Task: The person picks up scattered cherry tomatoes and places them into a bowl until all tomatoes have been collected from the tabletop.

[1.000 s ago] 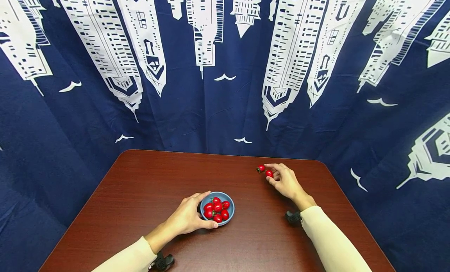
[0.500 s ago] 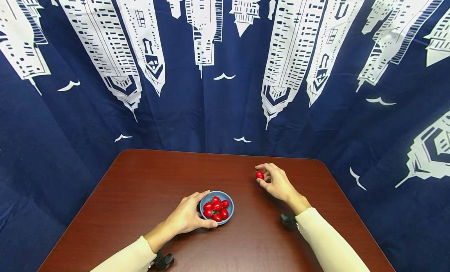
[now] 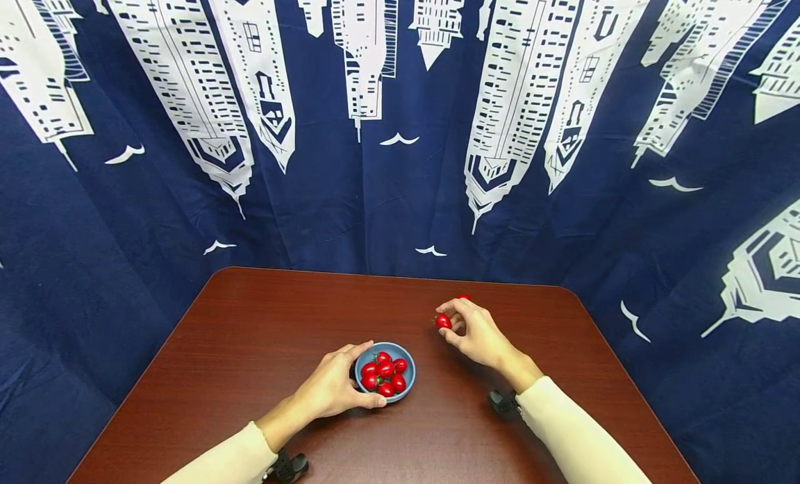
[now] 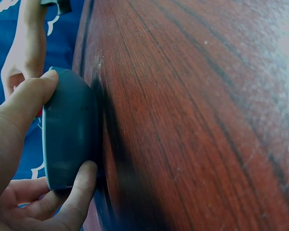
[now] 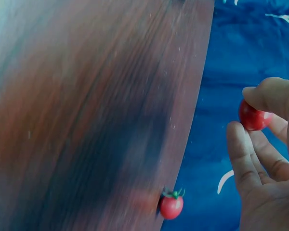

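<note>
My left hand (image 3: 340,383) grips a small blue bowl (image 3: 409,382) by its side, thumb and fingers spread round the wall. Several red cherry tomatoes (image 3: 385,368) lie inside it. In the left wrist view the bowl (image 4: 70,130) shows its outer wall between thumb and fingers. My right hand (image 3: 484,338), right of and beyond the bowl, pinches one cherry tomato (image 3: 443,321) between thumb and fingers. That tomato (image 5: 254,115) is held above the table in the right wrist view. Another cherry tomato (image 5: 171,206) with a green stem rests on the table, partly hidden behind the right hand in the head view.
The brown wooden table (image 3: 281,310) has rounded far corners. A dark blue curtain (image 3: 325,206) with white buildings hangs behind and around it. Each wrist wears a black camera mount, one of them the right mount (image 3: 503,403).
My right hand has picked up a cherry tomato and moved left and nearer to the bowl with it. The other loose tomato stays at the back. The left hand and bowl have not moved.
</note>
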